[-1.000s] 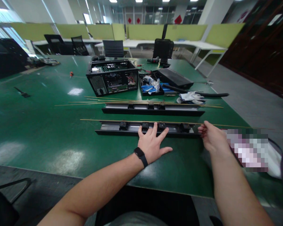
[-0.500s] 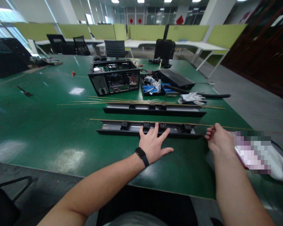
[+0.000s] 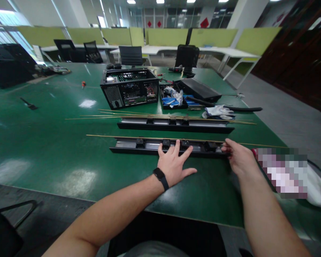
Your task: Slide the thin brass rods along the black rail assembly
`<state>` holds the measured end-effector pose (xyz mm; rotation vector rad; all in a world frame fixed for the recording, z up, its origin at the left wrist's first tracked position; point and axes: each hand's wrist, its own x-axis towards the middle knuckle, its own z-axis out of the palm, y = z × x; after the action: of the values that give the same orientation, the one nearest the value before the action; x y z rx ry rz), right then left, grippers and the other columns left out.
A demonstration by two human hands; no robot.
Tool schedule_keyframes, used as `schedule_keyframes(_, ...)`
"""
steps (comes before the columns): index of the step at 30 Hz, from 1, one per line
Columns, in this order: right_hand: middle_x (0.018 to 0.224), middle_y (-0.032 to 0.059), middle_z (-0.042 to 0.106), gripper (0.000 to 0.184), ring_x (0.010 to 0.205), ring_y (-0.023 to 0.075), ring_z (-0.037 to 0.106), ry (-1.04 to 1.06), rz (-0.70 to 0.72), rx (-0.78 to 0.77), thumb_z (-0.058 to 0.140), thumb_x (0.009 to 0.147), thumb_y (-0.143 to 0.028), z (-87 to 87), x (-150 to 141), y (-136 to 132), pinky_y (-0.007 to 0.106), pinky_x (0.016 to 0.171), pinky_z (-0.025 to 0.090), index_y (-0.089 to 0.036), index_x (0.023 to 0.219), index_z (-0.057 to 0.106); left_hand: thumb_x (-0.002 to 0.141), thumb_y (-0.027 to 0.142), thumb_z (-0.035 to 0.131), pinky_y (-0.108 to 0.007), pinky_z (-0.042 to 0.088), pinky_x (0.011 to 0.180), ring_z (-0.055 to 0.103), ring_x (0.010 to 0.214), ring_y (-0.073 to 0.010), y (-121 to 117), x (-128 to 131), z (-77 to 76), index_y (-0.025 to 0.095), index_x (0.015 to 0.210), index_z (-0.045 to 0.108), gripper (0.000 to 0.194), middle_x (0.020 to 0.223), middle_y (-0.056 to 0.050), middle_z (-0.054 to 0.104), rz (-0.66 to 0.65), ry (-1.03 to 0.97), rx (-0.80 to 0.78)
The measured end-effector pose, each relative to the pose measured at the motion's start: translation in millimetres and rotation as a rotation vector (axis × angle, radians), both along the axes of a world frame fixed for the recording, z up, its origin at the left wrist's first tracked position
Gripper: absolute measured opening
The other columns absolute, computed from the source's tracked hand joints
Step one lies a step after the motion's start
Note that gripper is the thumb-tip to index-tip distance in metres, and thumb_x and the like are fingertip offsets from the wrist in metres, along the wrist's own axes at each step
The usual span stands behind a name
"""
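My left hand [image 3: 173, 162] lies spread on the nearer black metal rail [image 3: 131, 151], its fingertips by the black blocks [image 3: 166, 143] in the middle of the channel. At the rail's right end my right hand [image 3: 238, 155] is closed in a pinch on a thin brass-coloured rod [image 3: 107, 136]. The rod runs along the back of the rail and sticks out past its left end and to the right beyond my hand. A second black rail [image 3: 149, 125] lies parallel behind, with several similar rods [image 3: 96, 116] along its back edge.
Behind the rails stand an open black computer case [image 3: 128, 92] and a black tray [image 3: 163, 105] with gloves. White gloves [image 3: 219, 112] and a black tube [image 3: 243, 109] lie at the right. A pixelated item [image 3: 283, 171] is beside my right forearm. A brush-like tool [image 3: 29, 104] lies far left.
My right hand has moved left to the rail's end, and the rod has slid left with it, so more of it sticks out at the left. My left hand has stayed put.
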<state>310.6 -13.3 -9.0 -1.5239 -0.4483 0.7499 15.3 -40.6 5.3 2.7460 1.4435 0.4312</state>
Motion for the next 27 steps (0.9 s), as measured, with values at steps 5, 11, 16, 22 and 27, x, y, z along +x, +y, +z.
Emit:
schedule_keyframes(5, 0.072, 0.0039, 0.073, 0.020, 0.057, 0.0109, 0.064, 0.013, 0.025, -0.018, 0.089, 0.088, -0.031, -1.5, 5, 1, 0.016, 0.045, 0.039, -0.017, 0.084, 0.075, 0.104, 0.084, 0.056, -0.079, 0.037, 0.127, 0.061, 0.149, -0.0407, 0, 0, -1.1, 0.042, 0.174, 0.050, 0.082, 0.184, -0.019, 0.043, -0.003, -0.005, 0.016)
schedule_keyframes(11, 0.070, 0.0024, 0.071, 0.025, 0.053, 0.0094, 0.062, 0.041, 0.010, -0.007, 0.090, 0.091, -0.034, -3.3, 8, 2, 0.015, 0.043, 0.039, -0.018, 0.086, 0.072, 0.104, 0.085, 0.055, -0.078, 0.036, 0.127, 0.060, 0.149, -0.0412, 0, 0, -0.3, 0.044, 0.175, 0.048, 0.083, 0.186, -0.018, 0.042, 0.005, 0.010, 0.004)
schedule_keyframes(16, 0.066, 0.0010, 0.065, 0.026, 0.050, 0.0069, 0.053, 0.061, -0.133, 0.031, 0.082, 0.097, -0.027, 3.8, 8, 1, 0.015, 0.043, 0.037, -0.017, 0.079, 0.066, 0.103, 0.085, 0.056, -0.078, 0.037, 0.127, 0.060, 0.149, -0.0412, 0, 0, -0.2, 0.044, 0.175, 0.049, 0.083, 0.185, -0.017, 0.043, 0.003, 0.003, 0.001)
schedule_keyframes(22, 0.069, -0.0007, 0.061, 0.030, 0.051, 0.0069, 0.048, 0.076, -0.288, 0.030, 0.072, 0.103, -0.022, 9.4, 17, 0, 0.017, 0.041, 0.034, -0.020, 0.076, 0.059, 0.103, 0.085, 0.056, -0.078, 0.037, 0.127, 0.061, 0.149, -0.0410, 0, 0, -1.8, 0.043, 0.175, 0.049, 0.083, 0.185, -0.018, 0.043, 0.006, -0.005, 0.010)
schedule_keyframes(27, 0.069, -0.0006, 0.059, 0.029, 0.052, 0.0074, 0.047, 0.074, -0.302, 0.033, 0.072, 0.103, -0.022, 11.0, 18, -2, 0.017, 0.042, 0.034, -0.020, 0.077, 0.059, 0.104, 0.084, 0.055, -0.079, 0.036, 0.127, 0.061, 0.149, -0.0405, 0, -1, -1.5, 0.042, 0.175, 0.049, 0.082, 0.185, -0.020, 0.043, -0.005, -0.008, 0.007)
